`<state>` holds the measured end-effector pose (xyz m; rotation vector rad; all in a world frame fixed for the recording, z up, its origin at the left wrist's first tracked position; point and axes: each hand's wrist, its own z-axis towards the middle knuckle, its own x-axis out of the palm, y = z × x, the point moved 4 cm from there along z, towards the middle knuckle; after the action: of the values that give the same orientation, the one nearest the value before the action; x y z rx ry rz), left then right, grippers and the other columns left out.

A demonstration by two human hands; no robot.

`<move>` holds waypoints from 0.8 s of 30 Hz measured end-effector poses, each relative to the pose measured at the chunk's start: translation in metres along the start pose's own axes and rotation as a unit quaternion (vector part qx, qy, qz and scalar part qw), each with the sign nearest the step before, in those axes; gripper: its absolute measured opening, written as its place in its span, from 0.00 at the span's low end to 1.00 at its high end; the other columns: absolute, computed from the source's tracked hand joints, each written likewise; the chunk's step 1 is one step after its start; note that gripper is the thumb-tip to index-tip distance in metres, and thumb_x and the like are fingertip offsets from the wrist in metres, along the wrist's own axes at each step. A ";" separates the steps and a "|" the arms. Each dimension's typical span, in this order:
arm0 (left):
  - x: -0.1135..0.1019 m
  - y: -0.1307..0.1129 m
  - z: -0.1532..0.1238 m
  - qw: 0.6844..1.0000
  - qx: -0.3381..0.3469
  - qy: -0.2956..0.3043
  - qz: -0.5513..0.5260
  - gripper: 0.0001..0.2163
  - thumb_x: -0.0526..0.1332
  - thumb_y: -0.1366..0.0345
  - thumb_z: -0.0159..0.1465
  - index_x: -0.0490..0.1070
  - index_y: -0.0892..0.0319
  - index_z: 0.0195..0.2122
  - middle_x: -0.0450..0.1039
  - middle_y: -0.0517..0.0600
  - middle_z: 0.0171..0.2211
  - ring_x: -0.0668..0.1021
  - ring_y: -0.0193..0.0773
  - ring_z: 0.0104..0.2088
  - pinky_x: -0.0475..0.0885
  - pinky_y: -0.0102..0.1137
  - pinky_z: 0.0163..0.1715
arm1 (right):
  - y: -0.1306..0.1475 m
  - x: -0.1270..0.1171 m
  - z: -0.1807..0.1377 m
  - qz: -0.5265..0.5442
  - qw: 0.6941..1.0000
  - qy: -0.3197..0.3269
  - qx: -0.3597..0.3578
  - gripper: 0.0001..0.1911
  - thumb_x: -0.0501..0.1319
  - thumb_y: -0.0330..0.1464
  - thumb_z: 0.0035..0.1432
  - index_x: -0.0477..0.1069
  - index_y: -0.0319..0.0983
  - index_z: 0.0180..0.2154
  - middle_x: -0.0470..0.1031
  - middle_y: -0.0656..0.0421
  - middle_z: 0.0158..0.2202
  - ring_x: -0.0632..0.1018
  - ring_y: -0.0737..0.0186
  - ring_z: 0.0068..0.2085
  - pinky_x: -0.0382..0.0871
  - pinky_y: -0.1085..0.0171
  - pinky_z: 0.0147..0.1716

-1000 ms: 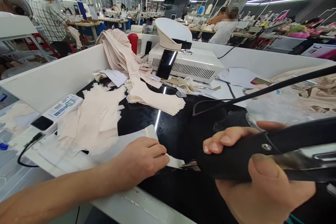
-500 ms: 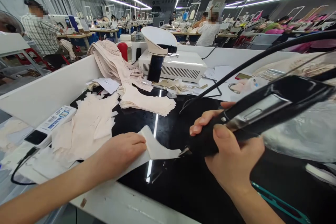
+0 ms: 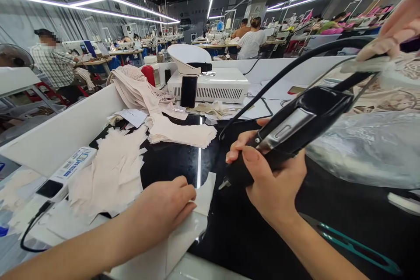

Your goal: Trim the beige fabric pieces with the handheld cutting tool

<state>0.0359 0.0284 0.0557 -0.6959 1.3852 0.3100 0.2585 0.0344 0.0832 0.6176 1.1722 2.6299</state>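
My left hand (image 3: pixel 169 205) is closed at the near middle of the glossy black work surface (image 3: pixel 236 236). Its curled fingers grip a pale fabric piece (image 3: pixel 207 190), partly covered by the hand, with more pale sheet below the wrist. My right hand (image 3: pixel 275 183) is wrapped round a black corded handheld tool (image 3: pixel 295 124) with a silver side panel. The tool slants down left, and its small metal tip (image 3: pixel 224 183) is just right of the fabric, apart from it. A stack of cut fabric pieces (image 3: pixel 182 131) lies beyond my left hand.
Loose cut pieces (image 3: pixel 111 170) pile up at left beside a white box-shaped device (image 3: pixel 70 168). A phone (image 3: pixel 189 92) leans against a white vented unit (image 3: pixel 210 85). Another person's hand (image 3: pixel 397 30) holds the tool's cable (image 3: pixel 295 54). Clear plastic (image 3: pixel 357 148) and a teal tool (image 3: pixel 357 247) lie right.
The fabric piece has turned under my left hand, which moved right and nearer. The tool has shifted left, its tip now off the fabric. Another person's hand has appeared upper right.
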 end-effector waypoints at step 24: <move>0.018 0.035 0.043 0.986 0.101 0.053 -0.125 0.24 0.81 0.55 0.78 0.81 0.52 0.70 0.88 0.57 0.65 0.69 0.62 0.86 0.62 0.71 0.84 | 0.000 0.008 -0.009 0.028 0.999 0.000 0.024 0.27 0.86 0.52 0.62 0.77 0.49 0.50 0.80 0.68 0.33 0.81 0.60 0.26 0.82 0.58 0.27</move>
<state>0.0528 0.0783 0.0300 -0.7159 1.3901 -0.0659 0.2469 0.0309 0.0805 0.6707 1.2391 2.6548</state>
